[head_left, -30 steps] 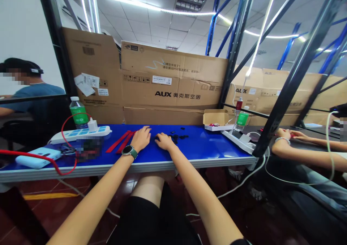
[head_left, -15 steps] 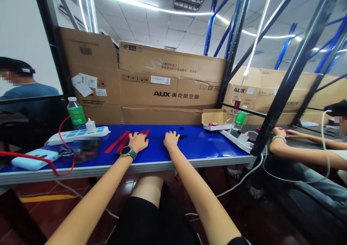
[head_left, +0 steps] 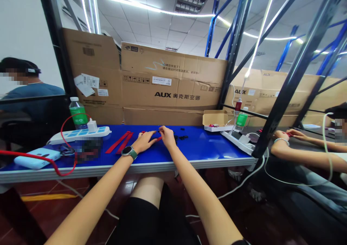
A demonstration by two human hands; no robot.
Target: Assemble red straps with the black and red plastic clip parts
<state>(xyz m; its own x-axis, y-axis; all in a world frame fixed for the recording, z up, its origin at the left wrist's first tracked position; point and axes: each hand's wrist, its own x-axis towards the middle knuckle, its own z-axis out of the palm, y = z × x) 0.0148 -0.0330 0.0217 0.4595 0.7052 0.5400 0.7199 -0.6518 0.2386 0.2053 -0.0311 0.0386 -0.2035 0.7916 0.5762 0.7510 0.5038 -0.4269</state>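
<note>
My left hand, with a green-strapped watch on the wrist, reaches right over the blue tabletop. Its thumb tip meets a short visible piece of red strip, most of which the hands cover. Close against it, my right hand has its fingertips pinched together; something small and dark shows by them, too small to name. Flat red strips lie left of my left hand. Small black parts lie just right of my right hand, with another black piece behind them.
A white power strip, a light-blue power bank with a red cable and a water bottle stand at left. An open small carton sits at back right. Cardboard walls the back. A co-worker's hands are beyond the right post.
My left hand has slid right, off the flat red strips. My right hand has moved slightly left and up, away from the black parts, and both hands now meet at a red strip.
</note>
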